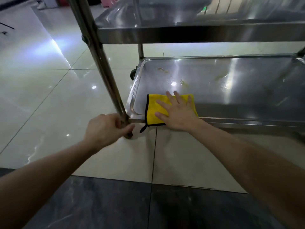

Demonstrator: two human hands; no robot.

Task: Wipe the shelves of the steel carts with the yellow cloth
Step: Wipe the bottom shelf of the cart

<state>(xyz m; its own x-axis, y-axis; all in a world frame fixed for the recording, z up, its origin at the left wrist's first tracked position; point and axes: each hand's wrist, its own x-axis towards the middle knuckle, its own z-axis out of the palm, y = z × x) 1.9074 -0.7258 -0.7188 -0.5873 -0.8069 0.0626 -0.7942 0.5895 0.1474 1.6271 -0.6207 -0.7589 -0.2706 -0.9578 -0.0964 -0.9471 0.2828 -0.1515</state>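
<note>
Nearest to me: dark marbled floor tiles along the bottom edge, then pale glossy tiles running out under the cart; both my bare forearms reach forward over them.

My left hand is wrapped around the cart's near corner post, low down, just above where it meets the bottom shelf; fingers curled tight on the tube; the post rises tilted toward upper left in this wide view.

My right hand lies flat, fingers spread, palm down on the yellow cloth; not gripping it, just pressing.

The yellow cloth sits at the near left corner of the bottom shelf, black-trimmed, folded to a rectangle; its near edge overhangs the shelf rim and a small black loop dangles off the corner.

Beyond the cloth the bottom shelf shows yellowish smears and spots toward the back and middle; raised lip all round; a black caster peeks out at the far left corner.

Above: the next shelf, also steel, heavy glare and reflections.

No brand, label or readable writing anywhere on the cart or cloth.
</note>
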